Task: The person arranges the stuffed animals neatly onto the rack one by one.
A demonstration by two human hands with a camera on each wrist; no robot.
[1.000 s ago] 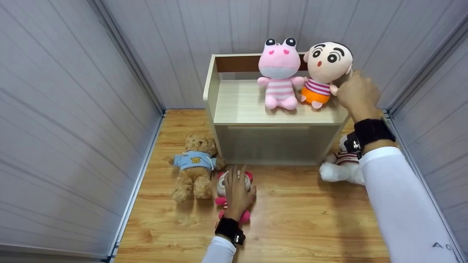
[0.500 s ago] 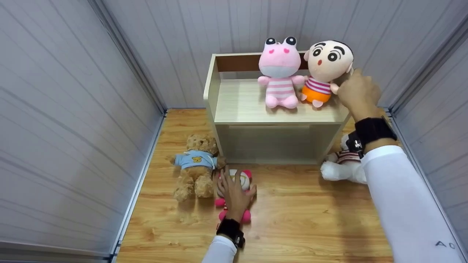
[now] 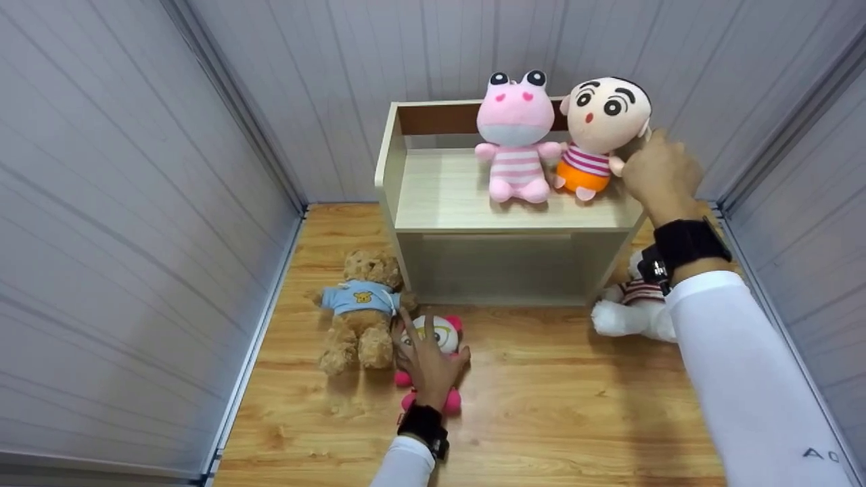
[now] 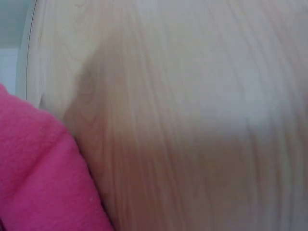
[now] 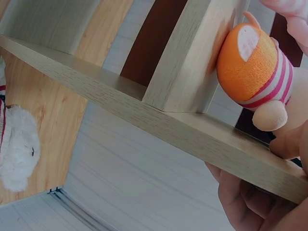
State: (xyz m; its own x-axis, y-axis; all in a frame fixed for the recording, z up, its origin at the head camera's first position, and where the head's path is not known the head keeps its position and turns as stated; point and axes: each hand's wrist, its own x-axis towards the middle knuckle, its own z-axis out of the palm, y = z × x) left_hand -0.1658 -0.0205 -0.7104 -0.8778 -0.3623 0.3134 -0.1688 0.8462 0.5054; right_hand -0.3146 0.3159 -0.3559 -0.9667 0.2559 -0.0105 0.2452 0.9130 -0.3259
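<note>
My left hand (image 3: 431, 368) lies over a plush toy (image 3: 443, 333) with a pale face, yellow glasses and pink limbs, face up on the floor. Its fingers are spread over the toy's head and body. Pink plush (image 4: 43, 173) fills the lower left of the left wrist view. At the shelf's right edge, my right hand (image 3: 664, 172) grips the side panel (image 5: 144, 125), thumb inside and fingers curled outside. Beside that thumb sits a boy doll (image 3: 585, 176) in orange shorts and a striped top. A pink frog plush (image 3: 517, 162) sits left of the doll on the small wooden shelf (image 3: 440, 189).
A brown teddy bear (image 3: 365, 331) in a blue shirt lies left of the pink toy, against the shelf's side. On the right, a white plush (image 3: 626, 318) in stripes lies partly behind my forearm. Grey panel walls (image 3: 135, 203) enclose the wooden floor (image 3: 541, 406).
My left hand has shifted slightly left and its fingers have spread wider, so more of the toy's face shows. The right hand has stayed on the side panel.
</note>
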